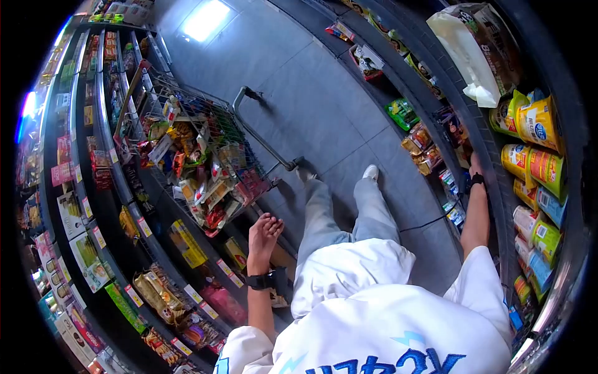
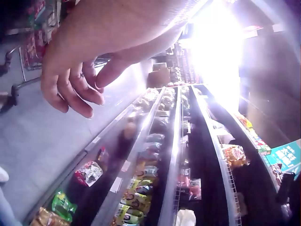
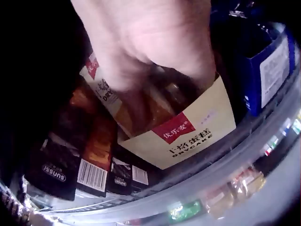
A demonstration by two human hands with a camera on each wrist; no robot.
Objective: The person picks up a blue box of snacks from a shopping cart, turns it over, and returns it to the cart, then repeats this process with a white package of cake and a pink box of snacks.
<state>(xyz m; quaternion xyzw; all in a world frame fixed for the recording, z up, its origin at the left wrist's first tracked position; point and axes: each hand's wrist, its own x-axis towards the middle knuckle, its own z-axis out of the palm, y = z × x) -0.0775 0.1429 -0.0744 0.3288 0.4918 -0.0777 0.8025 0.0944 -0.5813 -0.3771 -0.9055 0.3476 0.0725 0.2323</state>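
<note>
So from my end, the right hand [image 3: 150, 42] is down inside an open cream DRYCAKE carton [image 3: 188, 143] with a red label, sitting on a shelf [image 3: 221, 162] to the person's right. The thumb and fingers are spread apart as they dip in over the packaged contents, but the fingertips are lost in shadow, so I can't tell if they've got hold of anything. Black packages [image 3: 94, 176] with barcodes sit beside the carton on one side, and a dark blue box [image 3: 273, 73] on the other.

The left hand [image 1: 265, 234] hangs in the aisle, fingers loosely bent, nothing in it. It's near a wire shopping cart [image 1: 265, 140] piled with snack packets [image 1: 180, 140]; on my left wrist cam the hand shows up top with stocked shelves below it. The head cam also gives me yellow snack bags [image 1: 539, 124] on the right-hand shelving, just beyond the right forearm.
</note>
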